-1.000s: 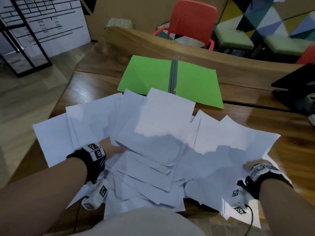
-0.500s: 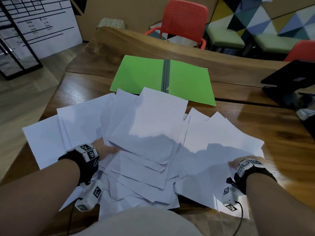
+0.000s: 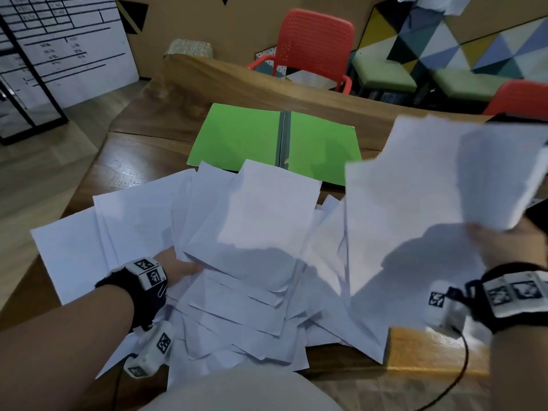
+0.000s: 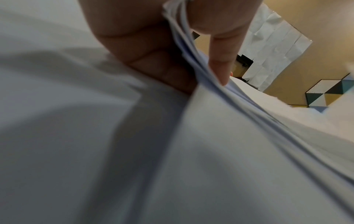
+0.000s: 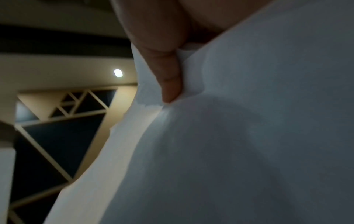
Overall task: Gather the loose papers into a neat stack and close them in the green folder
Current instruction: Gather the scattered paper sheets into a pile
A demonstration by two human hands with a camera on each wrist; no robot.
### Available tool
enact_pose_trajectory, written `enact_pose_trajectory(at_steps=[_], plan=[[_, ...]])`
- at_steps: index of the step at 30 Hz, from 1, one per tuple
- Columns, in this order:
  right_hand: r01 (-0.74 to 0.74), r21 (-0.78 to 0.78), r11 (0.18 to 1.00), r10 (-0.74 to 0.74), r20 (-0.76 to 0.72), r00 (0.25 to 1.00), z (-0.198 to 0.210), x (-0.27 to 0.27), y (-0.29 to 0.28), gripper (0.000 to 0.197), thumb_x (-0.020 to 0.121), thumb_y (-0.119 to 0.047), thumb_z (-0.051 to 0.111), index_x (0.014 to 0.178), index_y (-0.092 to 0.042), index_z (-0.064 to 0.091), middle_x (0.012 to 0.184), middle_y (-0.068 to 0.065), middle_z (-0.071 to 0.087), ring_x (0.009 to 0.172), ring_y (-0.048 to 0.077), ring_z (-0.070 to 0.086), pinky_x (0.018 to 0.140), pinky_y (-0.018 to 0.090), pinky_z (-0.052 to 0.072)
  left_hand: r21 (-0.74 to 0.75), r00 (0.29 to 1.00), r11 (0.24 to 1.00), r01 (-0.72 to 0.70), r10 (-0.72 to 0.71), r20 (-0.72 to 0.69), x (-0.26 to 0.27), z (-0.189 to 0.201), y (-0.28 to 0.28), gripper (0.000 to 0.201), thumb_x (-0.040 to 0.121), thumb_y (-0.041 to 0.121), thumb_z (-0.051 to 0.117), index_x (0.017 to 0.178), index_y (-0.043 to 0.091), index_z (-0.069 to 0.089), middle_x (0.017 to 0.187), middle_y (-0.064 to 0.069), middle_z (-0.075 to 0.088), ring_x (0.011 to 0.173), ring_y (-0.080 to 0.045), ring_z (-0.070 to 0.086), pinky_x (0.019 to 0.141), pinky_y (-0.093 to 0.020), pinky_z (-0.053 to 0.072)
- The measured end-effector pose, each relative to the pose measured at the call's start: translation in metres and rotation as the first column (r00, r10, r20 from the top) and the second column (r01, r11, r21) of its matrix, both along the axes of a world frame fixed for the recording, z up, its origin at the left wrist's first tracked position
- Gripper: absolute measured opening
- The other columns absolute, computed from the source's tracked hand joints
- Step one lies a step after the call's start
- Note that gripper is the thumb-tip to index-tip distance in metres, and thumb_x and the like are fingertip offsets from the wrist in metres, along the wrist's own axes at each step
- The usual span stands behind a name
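Observation:
Several loose white papers [image 3: 252,232] lie fanned across the near part of the wooden table [image 3: 142,155]. Beyond them the green folder [image 3: 243,134] lies open and flat. My left hand [image 3: 178,266] is tucked under the left side of the pile; in the left wrist view its fingers [image 4: 220,50] pinch a bundle of paper edges [image 4: 191,53]. My right hand [image 3: 501,244] is raised at the right and grips several sheets [image 3: 415,188] lifted off the table. In the right wrist view a finger [image 5: 168,75] presses into those sheets [image 5: 249,136].
A red chair [image 3: 314,46] stands behind the table's far edge, with green benches [image 3: 382,72] to its right. A second red chair [image 3: 522,96] and a dark object at the right edge are partly hidden by the lifted sheets. Bare table edge [image 3: 433,348] shows near right.
My right hand has risen from the table, lifting a batch of sheets from the right side of the pile. My left hand stays at the pile's left.

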State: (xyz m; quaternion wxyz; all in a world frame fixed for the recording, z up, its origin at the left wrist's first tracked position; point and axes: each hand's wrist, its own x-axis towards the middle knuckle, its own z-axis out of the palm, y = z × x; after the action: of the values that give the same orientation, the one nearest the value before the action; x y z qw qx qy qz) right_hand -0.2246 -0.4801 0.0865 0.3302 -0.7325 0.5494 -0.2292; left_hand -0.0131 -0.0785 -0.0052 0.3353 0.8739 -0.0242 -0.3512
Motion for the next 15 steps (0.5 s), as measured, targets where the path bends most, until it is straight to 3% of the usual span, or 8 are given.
enact_pose_trajectory(at_steps=[1, 2, 5, 6, 8, 11, 13, 15], plan=[[-0.016, -0.012, 1.0, 0.017, 0.086, 0.996, 0.013, 0.001, -0.002, 0.032, 0.066, -0.038, 0.072, 0.085, -0.016, 0.059, 0.07, -0.004, 0.067, 0.058, -0.005, 0.066, 0.063, 0.027, 0.057, -0.011, 1.0, 1.0, 0.008, -0.008, -0.007, 0.0, 0.001, -0.001, 0.043, 0.087, 0.014, 0.06, 0.127, 0.004, 0.05, 0.121, -0.012, 0.057, 0.111, -0.025, 0.051, 0.086, -0.026, 0.033], [-0.009, 0.013, 1.0, 0.007, 0.167, 0.986, 0.022, 0.004, -0.009, 0.035, 0.062, -0.045, 0.073, 0.08, -0.021, 0.056, 0.07, -0.006, 0.062, 0.054, -0.01, 0.062, 0.076, 0.03, 0.058, -0.008, 1.0, 1.0, 0.026, -0.026, -0.005, -0.002, 0.001, -0.002, 0.039, 0.088, 0.017, 0.058, 0.125, 0.008, 0.051, 0.113, -0.006, 0.055, 0.107, -0.021, 0.05, 0.084, -0.024, 0.033], [-0.037, 0.105, 0.994, 0.005, 0.285, 0.958, 0.043, 0.024, 0.003, 0.06, 0.043, -0.061, 0.08, 0.087, -0.025, 0.06, 0.088, -0.003, 0.064, 0.074, 0.014, 0.066, 0.088, 0.047, 0.053, 0.05, 0.999, 0.997, 0.053, -0.053, 0.004, -0.002, 0.001, 0.002, 0.03, 0.083, 0.02, 0.056, 0.113, 0.02, 0.054, 0.11, 0.003, 0.057, 0.099, -0.019, 0.052, 0.089, -0.027, 0.041], [-0.055, 0.118, 0.991, 0.019, 0.285, 0.958, 0.043, 0.033, 0.012, 0.062, 0.051, -0.057, 0.08, 0.096, -0.019, 0.062, 0.093, 0.004, 0.066, 0.08, 0.024, 0.065, 0.083, 0.044, 0.053, 0.043, 0.999, 0.998, 0.035, -0.035, 0.001, 0.001, -0.002, 0.005, 0.036, 0.072, 0.02, 0.061, 0.109, 0.019, 0.058, 0.11, -0.001, 0.062, 0.098, -0.022, 0.056, 0.09, -0.03, 0.045], [-0.084, 0.121, 0.989, 0.059, 0.198, 0.978, 0.035, 0.055, 0.033, 0.048, 0.073, -0.035, 0.074, 0.111, -0.009, 0.061, 0.097, 0.008, 0.063, 0.084, 0.025, 0.06, 0.068, 0.034, 0.049, 0.045, 0.998, 0.997, 0.065, -0.065, -0.009, 0.014, -0.019, 0.016, 0.056, 0.047, 0.025, 0.068, 0.102, 0.016, 0.063, 0.106, -0.01, 0.067, 0.1, -0.028, 0.06, 0.09, -0.035, 0.049], [-0.202, 0.249, 0.947, 0.181, 0.107, 0.978, -0.002, 0.089, 0.061, 0.041, 0.077, -0.014, 0.072, 0.114, -0.001, 0.061, 0.103, 0.011, 0.065, 0.086, 0.022, 0.058, 0.074, 0.031, 0.047, 0.029, 0.994, 0.997, 0.071, -0.068, -0.089, 0.032, -0.045, 0.025, 0.085, 0.024, 0.034, 0.065, 0.105, 0.007, 0.062, 0.1, -0.015, 0.068, 0.099, -0.03, 0.061, 0.087, -0.038, 0.053], [-0.253, 0.32, 0.913, 0.27, -0.012, 0.963, -0.034, 0.105, 0.068, 0.042, 0.076, -0.013, 0.073, 0.113, 0.003, 0.061, 0.105, 0.012, 0.064, 0.088, 0.021, 0.057, 0.077, 0.029, 0.044, -0.028, 0.993, 0.999, -0.042, 0.038, -0.114, 0.025, -0.027, 0.019, 0.086, 0.031, 0.033, 0.068, 0.113, 0.005, 0.058, 0.094, -0.014, 0.064, 0.092, -0.028, 0.057, 0.077, -0.032, 0.053], [-0.262, 0.418, 0.87, 0.352, -0.156, 0.923, -0.062, 0.113, 0.079, 0.048, 0.076, -0.022, 0.074, 0.117, -0.001, 0.06, 0.115, 0.013, 0.064, 0.097, 0.023, 0.06, 0.077, 0.029, 0.044, -0.078, 0.958, 0.98, -0.182, 0.158, -0.241, 0.016, -0.009, 0.01, 0.067, 0.066, 0.034, 0.07, 0.123, 0.006, 0.053, 0.115, -0.017, 0.057, 0.11, -0.03, 0.05, 0.097, -0.037, 0.043]])
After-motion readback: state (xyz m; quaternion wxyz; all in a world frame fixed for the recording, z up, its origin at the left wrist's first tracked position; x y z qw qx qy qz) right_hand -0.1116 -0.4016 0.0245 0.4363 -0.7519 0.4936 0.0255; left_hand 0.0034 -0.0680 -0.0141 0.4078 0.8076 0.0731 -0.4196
